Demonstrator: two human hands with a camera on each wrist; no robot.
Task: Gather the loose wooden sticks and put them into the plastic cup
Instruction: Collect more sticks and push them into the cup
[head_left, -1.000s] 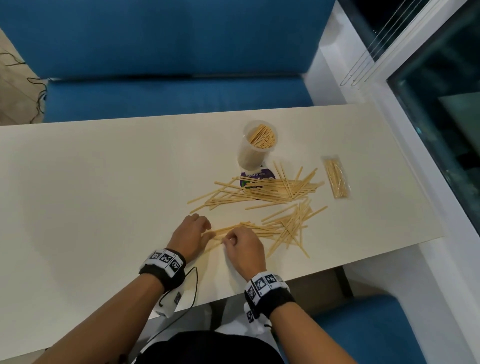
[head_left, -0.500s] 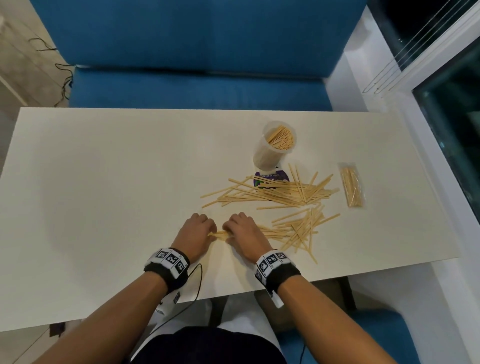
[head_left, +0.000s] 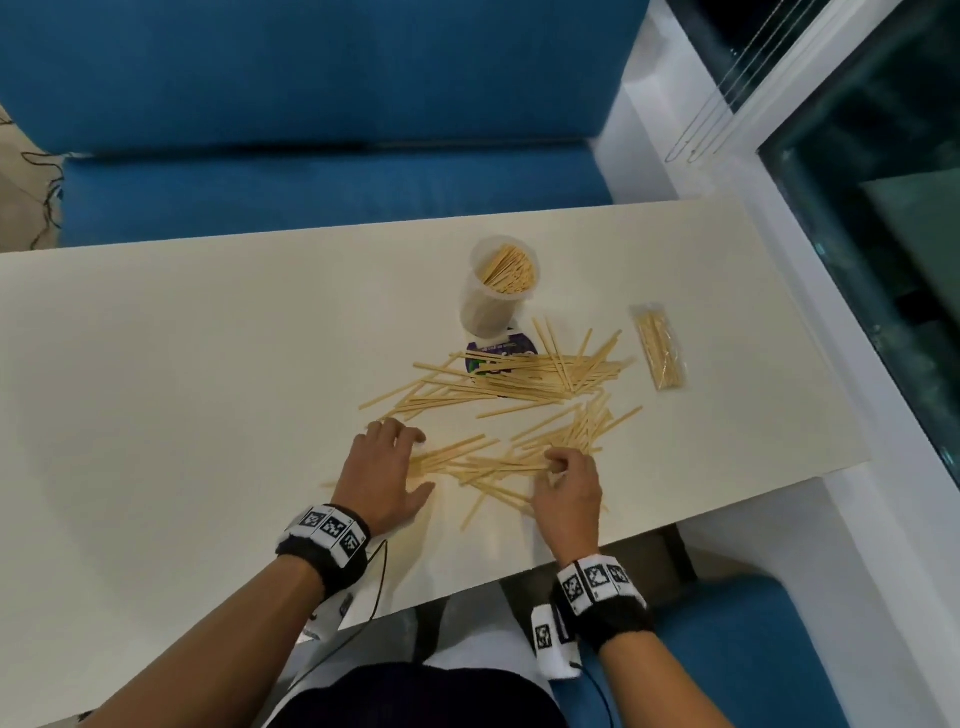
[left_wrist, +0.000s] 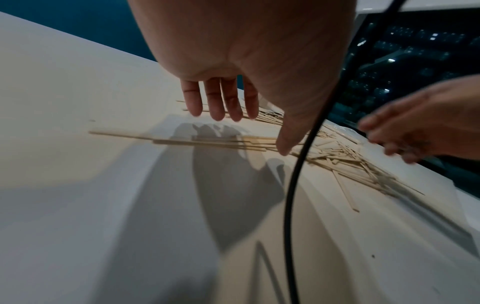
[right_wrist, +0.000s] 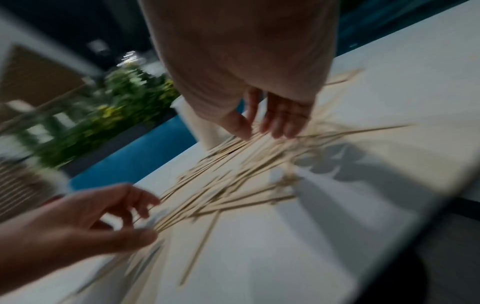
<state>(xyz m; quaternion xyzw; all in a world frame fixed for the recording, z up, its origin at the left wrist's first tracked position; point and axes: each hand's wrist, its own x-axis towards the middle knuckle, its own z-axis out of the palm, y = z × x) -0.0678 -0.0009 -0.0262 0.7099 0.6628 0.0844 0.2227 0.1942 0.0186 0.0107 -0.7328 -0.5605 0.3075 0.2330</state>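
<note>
Loose wooden sticks (head_left: 498, 462): scattered on table (head_left: 182, 389), near edge, between both hands. Left hand (head_left: 382, 475): fingers spread, holding nothing, hovering to corral. Right hand (head_left: 566, 486): fingers loosely curled, raking, holding nothing. Plastic cup (head_left: 498, 291): upright beyond, part-filled.

cream table (head_left: 182, 389), blue sofa (head_left: 311, 104) right behind it, sealed clear packet (head_left: 658, 345) lying flat near the table's right end, purple printed lid-looking thing (head_left: 501, 347) at the far side, dark window (head_left: 883, 182) with a white frame on the right
</note>
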